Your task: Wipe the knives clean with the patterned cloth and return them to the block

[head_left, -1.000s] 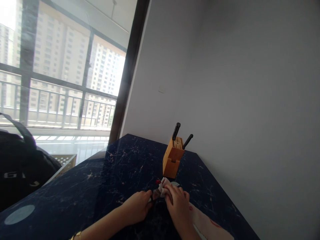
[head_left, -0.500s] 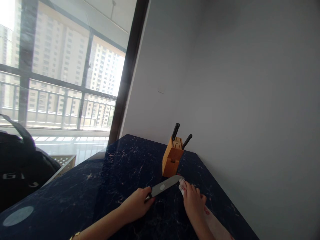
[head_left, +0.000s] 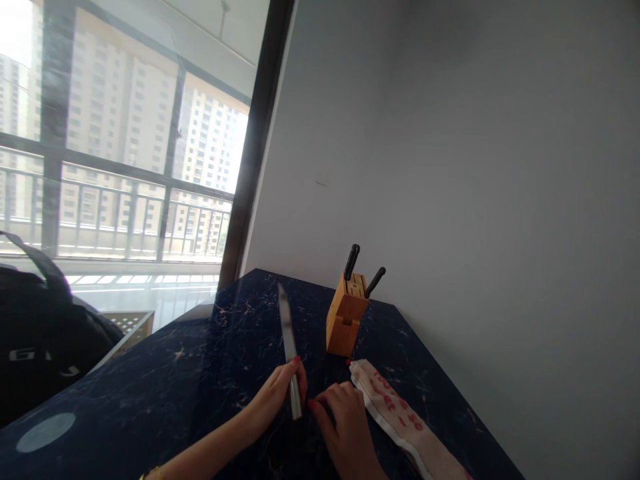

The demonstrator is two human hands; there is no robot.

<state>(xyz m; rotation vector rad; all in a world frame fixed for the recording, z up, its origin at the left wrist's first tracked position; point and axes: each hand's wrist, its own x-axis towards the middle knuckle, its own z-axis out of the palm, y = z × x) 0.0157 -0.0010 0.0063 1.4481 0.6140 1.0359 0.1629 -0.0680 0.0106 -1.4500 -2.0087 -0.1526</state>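
My left hand (head_left: pixel 280 393) grips a knife (head_left: pixel 287 323) by its handle, with the blade pointing up and away toward the back of the table. Just right of the handle's end is my right hand (head_left: pixel 343 420), its thumb and a finger apart and nothing between them. A white cloth with red marks (head_left: pixel 395 410) lies on the table to the right of that hand. Beyond both hands stands a wooden knife block (head_left: pixel 346 317), holding two black-handled knives, one upright (head_left: pixel 351 262) and one leaning right (head_left: pixel 375 283).
The dark blue marbled table (head_left: pixel 250 333) runs back to a grey wall. A pale oval patch (head_left: pixel 46 432) shows at its left front. Beyond the left edge are a black bag (head_left: pixel 45 327) and a perforated tray (head_left: pixel 133 325), near large windows.
The knife has swung from pointing right to pointing up and away in my left hand. My right hand has let go of the cloth and moved left, close to the knife handle.
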